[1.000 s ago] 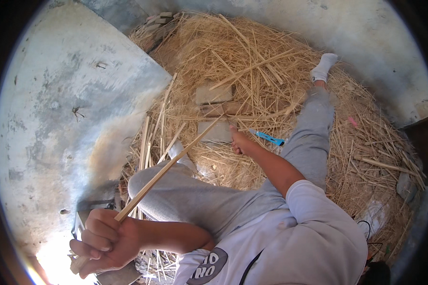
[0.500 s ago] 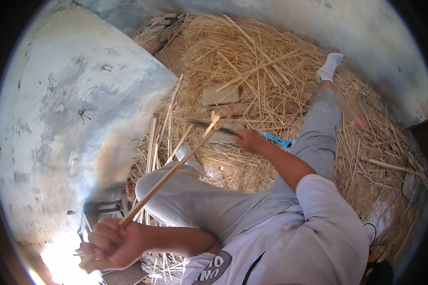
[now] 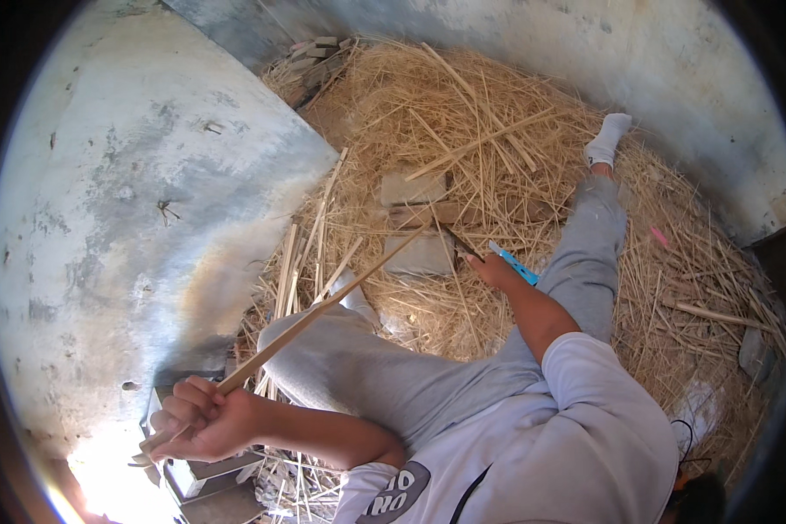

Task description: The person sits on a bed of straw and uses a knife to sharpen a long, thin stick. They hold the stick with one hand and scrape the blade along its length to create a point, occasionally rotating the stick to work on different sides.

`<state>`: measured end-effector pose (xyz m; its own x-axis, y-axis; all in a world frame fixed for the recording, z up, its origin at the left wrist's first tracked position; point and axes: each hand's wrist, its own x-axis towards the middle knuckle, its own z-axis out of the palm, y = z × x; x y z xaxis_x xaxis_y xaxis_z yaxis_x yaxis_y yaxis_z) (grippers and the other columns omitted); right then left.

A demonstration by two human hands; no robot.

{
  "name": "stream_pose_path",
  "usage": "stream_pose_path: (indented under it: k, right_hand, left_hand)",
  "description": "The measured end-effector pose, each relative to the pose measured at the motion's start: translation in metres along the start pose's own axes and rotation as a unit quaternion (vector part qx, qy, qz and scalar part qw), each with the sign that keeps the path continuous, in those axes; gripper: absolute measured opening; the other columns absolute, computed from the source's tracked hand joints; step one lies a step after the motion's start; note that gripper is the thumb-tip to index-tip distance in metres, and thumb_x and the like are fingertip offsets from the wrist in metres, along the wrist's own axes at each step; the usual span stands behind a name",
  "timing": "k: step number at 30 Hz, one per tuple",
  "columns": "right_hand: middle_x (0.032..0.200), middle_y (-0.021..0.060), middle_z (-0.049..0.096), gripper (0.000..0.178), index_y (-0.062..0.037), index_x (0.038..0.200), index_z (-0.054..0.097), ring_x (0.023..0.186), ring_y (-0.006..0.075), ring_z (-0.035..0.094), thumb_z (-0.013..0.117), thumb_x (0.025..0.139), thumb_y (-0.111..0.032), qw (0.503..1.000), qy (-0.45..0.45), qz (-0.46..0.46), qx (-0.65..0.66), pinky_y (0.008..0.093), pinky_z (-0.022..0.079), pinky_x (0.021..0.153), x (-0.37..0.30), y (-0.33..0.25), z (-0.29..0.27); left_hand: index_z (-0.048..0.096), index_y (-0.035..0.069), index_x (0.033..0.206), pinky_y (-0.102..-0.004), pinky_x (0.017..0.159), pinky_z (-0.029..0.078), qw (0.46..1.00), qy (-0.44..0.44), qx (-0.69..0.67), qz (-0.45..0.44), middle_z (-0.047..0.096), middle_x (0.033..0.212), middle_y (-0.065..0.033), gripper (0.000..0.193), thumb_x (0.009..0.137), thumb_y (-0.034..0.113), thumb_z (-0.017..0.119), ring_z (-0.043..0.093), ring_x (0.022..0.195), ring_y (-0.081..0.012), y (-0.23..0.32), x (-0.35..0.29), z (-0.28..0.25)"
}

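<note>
My left hand [image 3: 196,421], at the lower left, is closed around the lower end of a long, thin bamboo strip [image 3: 323,306]. The strip slants up to the right over my bent leg. Its far end meets a dark knife blade [image 3: 458,240] near the blade's tip; whether they touch I cannot tell. Fingers wrapped round it, my right hand [image 3: 495,272] holds the knife. A bright blue part [image 3: 513,265], seemingly its handle, shows beyond that hand. Below the blade lies a flat grey block [image 3: 417,256]. A second block [image 3: 410,189] sits farther off, with a wooden piece [image 3: 480,213] between them.
Dry straw and shavings [image 3: 463,105] cover the floor. Several split strips [image 3: 299,262] lean beside my bent leg. Pale walls [image 3: 140,192] close in on the left and far side. My other leg [image 3: 589,244] stretches out ahead, and a box-like object [image 3: 196,472] stands near my left hand.
My right hand has moved right and slightly nearer, and the knife has turned with its tip drawn back from the left. The strip's far end now reaches farther right. The view has shifted slightly.
</note>
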<state>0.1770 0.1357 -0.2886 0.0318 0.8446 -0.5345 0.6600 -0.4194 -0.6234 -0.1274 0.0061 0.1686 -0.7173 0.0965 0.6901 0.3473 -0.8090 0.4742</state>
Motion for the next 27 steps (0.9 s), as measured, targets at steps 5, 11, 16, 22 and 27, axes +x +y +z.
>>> stream_pose_path:
  k: [5,11,16,22,27]
  right_hand:
    - [0.07,0.0178,0.065,0.064,0.0069,0.079,0.067,0.065,0.0317,0.063,0.052,0.096,-0.053,1.0,-0.001,0.013,-0.015,0.045,0.051,0.069,-0.007,-0.025,-0.04]
    - [0.065,0.0145,0.064,0.059,0.0018,0.069,0.067,0.054,0.0254,0.06,0.054,0.095,-0.049,0.965,0.056,-0.162,-0.198,0.0408,0.05,0.057,-0.043,-0.058,-0.112]
    - [0.062,0.0081,0.055,0.054,-0.0056,0.074,0.056,0.051,0.0176,0.053,0.044,0.1,-0.052,0.967,0.016,-0.2,0.154,0.0323,0.044,0.048,-0.151,-0.123,-0.152]
    - [0.063,0.003,0.041,0.05,-0.0116,0.085,0.041,0.048,0.0127,0.04,0.036,0.1,-0.058,0.622,0.078,-0.369,0.686,0.0294,0.04,0.045,-0.283,-0.173,-0.106]
    - [0.062,0.0137,0.05,0.055,0.0002,0.078,0.052,0.054,0.0239,0.051,0.043,0.102,-0.049,0.909,-0.044,-0.348,0.225,0.0397,0.043,0.056,-0.248,-0.137,-0.047]
  left_hand:
    - [0.033,0.014,0.075,-0.0212,0.034,0.015,1.0,-0.002,0.02,0.013,0.019,0.052,0.004,0.049,0.103,0.054,0.031,0.017,0.041,-0.0055,0.003,-0.007,0.012]
    - [0.037,0.012,0.08,-0.0209,0.033,0.017,1.0,-0.007,0.003,0.008,0.022,0.05,0.0046,0.05,0.103,0.056,0.029,0.019,0.038,-0.0049,0.018,-0.025,0.047]
    - [0.038,0.012,0.08,-0.0211,0.033,0.018,0.998,-0.04,-0.055,-0.014,0.024,0.049,0.0046,0.052,0.102,0.057,0.027,0.019,0.037,-0.0049,0.027,-0.038,0.051]
    - [0.037,0.012,0.077,-0.021,0.033,0.02,1.0,-0.02,-0.014,0.001,0.025,0.049,0.0048,0.053,0.102,0.058,0.028,0.02,0.037,-0.0051,0.034,-0.049,0.063]
    - [0.038,0.012,0.076,-0.0215,0.033,0.019,1.0,-0.014,0.013,0.009,0.026,0.049,0.0048,0.053,0.101,0.058,0.032,0.02,0.038,-0.0052,0.037,-0.051,0.07]
